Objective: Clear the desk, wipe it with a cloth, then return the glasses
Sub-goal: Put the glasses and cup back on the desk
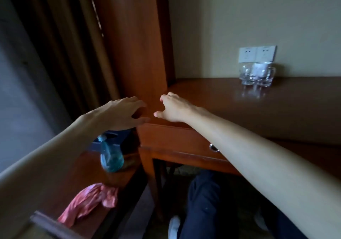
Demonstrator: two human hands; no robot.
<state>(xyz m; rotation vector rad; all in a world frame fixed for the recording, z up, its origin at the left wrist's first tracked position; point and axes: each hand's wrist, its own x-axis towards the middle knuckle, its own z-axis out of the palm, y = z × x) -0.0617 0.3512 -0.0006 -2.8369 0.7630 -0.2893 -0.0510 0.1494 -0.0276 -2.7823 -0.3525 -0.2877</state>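
Two clear glass mugs (256, 75) stand side by side at the back of the brown wooden desk (276, 109), against the wall. A pink cloth (88, 203) lies crumpled on a lower side table (60, 179) at the bottom left. My left hand (121, 114) hovers with relaxed fingers off the desk's left front corner, holding nothing. My right hand (173, 107) reaches over that same corner with fingers loosely bent and empty. Both hands are far from the mugs and the cloth.
A blue-tinted plastic bottle (110, 155) stands on the side table beside a dark blue box (114, 137). A tall wooden cabinet panel (132, 44) rises left of the desk. Wall sockets (257, 54) sit behind the mugs. The desk drawer has a metal pull (214, 147). My legs are under the desk.
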